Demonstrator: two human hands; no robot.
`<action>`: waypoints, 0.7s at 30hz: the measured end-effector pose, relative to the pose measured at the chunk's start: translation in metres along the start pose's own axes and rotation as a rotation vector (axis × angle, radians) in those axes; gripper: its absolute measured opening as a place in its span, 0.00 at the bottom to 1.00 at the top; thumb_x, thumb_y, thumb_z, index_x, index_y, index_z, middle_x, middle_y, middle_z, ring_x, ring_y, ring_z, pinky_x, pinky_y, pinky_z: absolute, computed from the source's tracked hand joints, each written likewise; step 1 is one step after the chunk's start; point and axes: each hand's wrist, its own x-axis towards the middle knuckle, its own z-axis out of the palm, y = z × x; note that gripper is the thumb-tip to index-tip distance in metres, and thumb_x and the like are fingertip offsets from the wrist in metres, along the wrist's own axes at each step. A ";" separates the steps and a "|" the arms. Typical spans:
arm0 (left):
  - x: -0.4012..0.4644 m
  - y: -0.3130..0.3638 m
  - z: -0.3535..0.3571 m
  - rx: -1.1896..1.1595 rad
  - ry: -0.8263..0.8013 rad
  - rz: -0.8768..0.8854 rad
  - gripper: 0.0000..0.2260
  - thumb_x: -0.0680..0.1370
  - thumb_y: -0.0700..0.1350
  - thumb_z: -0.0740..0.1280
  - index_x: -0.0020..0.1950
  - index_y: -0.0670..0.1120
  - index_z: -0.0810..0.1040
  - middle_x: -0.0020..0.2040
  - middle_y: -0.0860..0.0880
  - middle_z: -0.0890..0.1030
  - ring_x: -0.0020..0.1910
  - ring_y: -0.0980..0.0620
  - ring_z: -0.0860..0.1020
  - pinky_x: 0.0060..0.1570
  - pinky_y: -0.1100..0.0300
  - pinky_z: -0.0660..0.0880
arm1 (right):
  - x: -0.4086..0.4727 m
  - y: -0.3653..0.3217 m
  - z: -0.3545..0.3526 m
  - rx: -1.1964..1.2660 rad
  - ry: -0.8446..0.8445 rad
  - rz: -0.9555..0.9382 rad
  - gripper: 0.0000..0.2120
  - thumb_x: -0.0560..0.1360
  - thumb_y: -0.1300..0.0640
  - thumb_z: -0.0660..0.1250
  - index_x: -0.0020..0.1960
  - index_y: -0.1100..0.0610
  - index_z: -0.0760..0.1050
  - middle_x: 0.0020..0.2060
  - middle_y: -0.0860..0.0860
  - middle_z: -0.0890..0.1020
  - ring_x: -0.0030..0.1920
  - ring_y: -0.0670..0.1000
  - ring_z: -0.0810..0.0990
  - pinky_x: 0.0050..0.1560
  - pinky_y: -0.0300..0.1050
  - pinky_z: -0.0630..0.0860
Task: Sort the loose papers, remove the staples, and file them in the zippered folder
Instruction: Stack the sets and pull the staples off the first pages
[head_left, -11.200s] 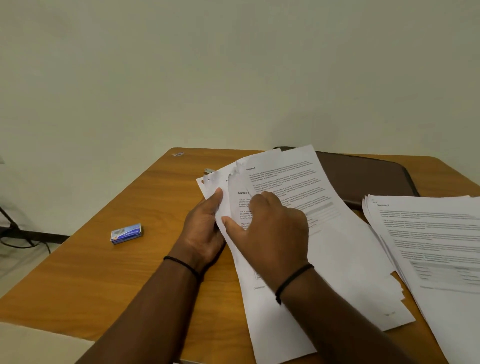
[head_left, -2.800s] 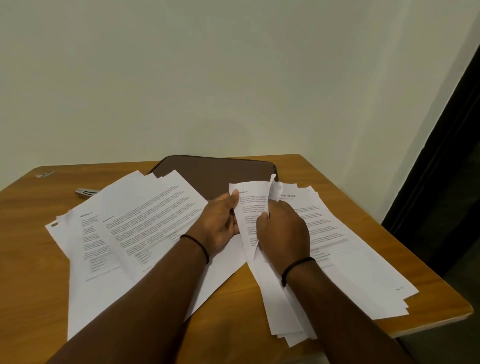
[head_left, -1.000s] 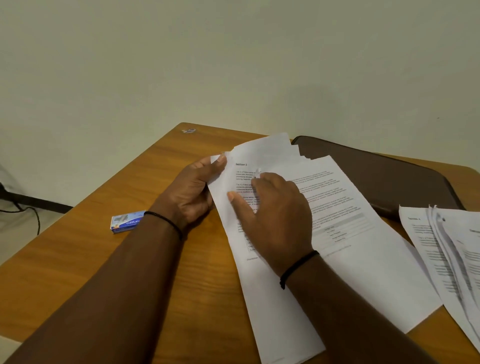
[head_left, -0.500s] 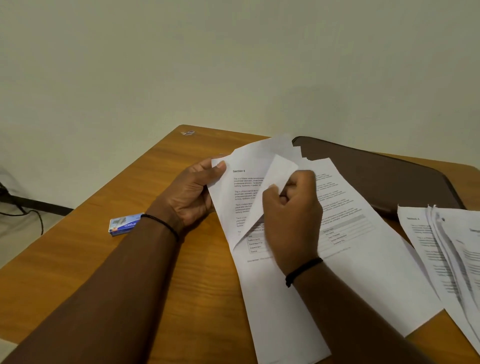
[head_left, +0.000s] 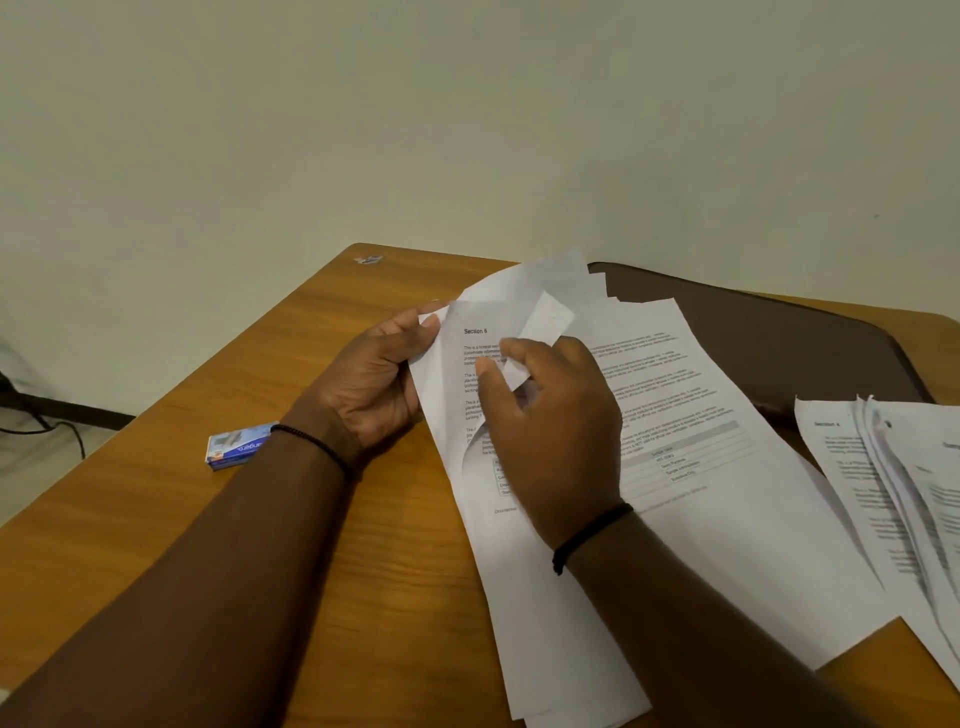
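Staple-removal step: left grip (head_left: 387, 371) pinches the stapled corner of the papers (head_left: 691, 431), right grip (head_left: 545, 410) pinches a folded top sheet; next, pry the staple free

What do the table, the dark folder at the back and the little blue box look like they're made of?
Table: wood or wood-look laminate, judging by its orange-brown grain lines and soft sheen. Zippered folder: dark brown, matte, with rounded corners, probably faux leather or fabric; which one is unclear. Small blue box: printed cardboard, going by its crisp folded edges and label.
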 end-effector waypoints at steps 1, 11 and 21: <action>0.000 0.000 0.001 -0.002 -0.002 -0.002 0.12 0.82 0.38 0.60 0.63 0.44 0.78 0.58 0.41 0.83 0.54 0.44 0.84 0.54 0.46 0.80 | 0.000 -0.001 0.001 -0.022 -0.004 -0.023 0.21 0.76 0.41 0.65 0.59 0.56 0.81 0.50 0.52 0.82 0.46 0.50 0.82 0.39 0.48 0.83; 0.000 -0.002 0.004 0.011 -0.012 -0.019 0.18 0.77 0.41 0.65 0.67 0.45 0.77 0.57 0.42 0.84 0.52 0.45 0.84 0.45 0.50 0.84 | 0.002 -0.008 0.007 -0.249 0.045 -0.057 0.23 0.68 0.34 0.68 0.48 0.53 0.77 0.40 0.50 0.79 0.40 0.50 0.77 0.38 0.48 0.79; 0.003 0.000 0.001 0.017 0.062 -0.012 0.13 0.82 0.38 0.62 0.66 0.42 0.76 0.61 0.40 0.82 0.54 0.44 0.84 0.47 0.51 0.83 | 0.004 0.008 0.001 0.127 -0.021 0.312 0.09 0.76 0.47 0.71 0.42 0.51 0.81 0.40 0.45 0.82 0.40 0.47 0.82 0.41 0.49 0.82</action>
